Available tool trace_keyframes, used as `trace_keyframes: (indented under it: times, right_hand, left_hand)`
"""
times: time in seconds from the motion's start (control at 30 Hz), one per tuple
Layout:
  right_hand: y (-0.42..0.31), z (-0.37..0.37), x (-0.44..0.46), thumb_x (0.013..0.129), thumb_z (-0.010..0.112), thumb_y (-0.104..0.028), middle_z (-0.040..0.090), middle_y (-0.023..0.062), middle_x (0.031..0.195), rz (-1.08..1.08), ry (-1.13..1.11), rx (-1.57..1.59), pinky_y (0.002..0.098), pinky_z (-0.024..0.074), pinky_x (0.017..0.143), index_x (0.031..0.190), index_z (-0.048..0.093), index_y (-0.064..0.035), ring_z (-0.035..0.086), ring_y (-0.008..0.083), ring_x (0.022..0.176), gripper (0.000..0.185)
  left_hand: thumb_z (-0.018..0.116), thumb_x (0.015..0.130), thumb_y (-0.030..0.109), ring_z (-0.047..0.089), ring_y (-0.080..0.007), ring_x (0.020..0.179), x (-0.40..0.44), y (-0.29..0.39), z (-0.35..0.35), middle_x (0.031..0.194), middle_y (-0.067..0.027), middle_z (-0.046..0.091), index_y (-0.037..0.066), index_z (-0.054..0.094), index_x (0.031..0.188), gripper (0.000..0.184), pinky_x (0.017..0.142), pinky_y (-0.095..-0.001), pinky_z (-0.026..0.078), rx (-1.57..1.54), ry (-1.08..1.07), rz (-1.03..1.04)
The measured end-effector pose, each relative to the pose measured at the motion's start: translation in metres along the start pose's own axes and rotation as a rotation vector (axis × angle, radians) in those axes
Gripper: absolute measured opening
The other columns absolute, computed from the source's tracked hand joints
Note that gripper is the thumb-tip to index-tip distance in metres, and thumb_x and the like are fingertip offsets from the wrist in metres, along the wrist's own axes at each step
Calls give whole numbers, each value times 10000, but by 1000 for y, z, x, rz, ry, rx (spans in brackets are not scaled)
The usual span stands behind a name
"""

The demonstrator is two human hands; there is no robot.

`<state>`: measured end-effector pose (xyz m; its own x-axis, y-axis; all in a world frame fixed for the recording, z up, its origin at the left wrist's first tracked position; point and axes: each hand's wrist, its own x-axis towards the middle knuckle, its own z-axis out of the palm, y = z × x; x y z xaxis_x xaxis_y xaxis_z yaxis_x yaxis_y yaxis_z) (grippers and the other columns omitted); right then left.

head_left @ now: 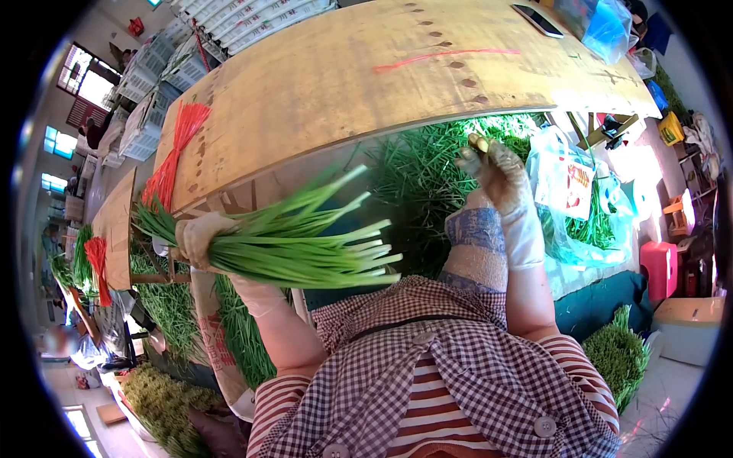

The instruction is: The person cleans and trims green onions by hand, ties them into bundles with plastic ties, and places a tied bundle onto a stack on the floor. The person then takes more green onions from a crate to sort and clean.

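Observation:
My left hand [200, 238], in a pale soiled glove, is closed around a bunch of long green stalks [305, 240], their pale cut ends pointing right. My right hand [496, 172], gloved and dirty at the fingers, is raised beyond my knee with its fingers curled. Something small and yellowish shows at its fingertips, too small to name. Beneath and beyond that hand lies a loose heap of green stalks [416, 172].
A wooden table [321, 91] stretches across the front, with red strings [179, 145], a red strand [450, 57] and a phone [538, 20]. Plastic bags [569, 183] sit at right, near a pink container [658, 269]. More greens [618, 355] stand at lower right.

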<state>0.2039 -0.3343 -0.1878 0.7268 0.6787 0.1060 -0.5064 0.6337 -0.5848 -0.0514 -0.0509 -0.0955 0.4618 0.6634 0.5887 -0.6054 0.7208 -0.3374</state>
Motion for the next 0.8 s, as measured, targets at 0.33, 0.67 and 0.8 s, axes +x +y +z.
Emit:
trace_keyframes:
  times: [0.33,0.67,0.8]
  right_hand:
    - [18,98,-38,854,675,-83,692,95,1042,352,-124,-687,272,531,811,1067,673,16,647,155,937,235]
    - [50,114,-35,818,666,32,692,89,1010,385,-238,-830,280,523,845,1050,676,1,643,145,941,234]
    - [80,93,-35,861,602,27,664,91,1034,255,-212,-492,289,513,860,1056,621,6,631,161,972,197]
  left_hand:
    - [582,857,70,526,-75,443,4,1,-15,477,19,525,138,477,637,253,524,-226,478,-24,-124,-7]
    - [604,836,62,503,-79,418,6,-13,-15,483,8,519,127,472,633,250,513,-210,481,-115,-147,-48]
    - [592,842,101,484,-85,454,-1,-5,-12,496,33,469,145,440,621,272,569,-228,488,18,56,-54]
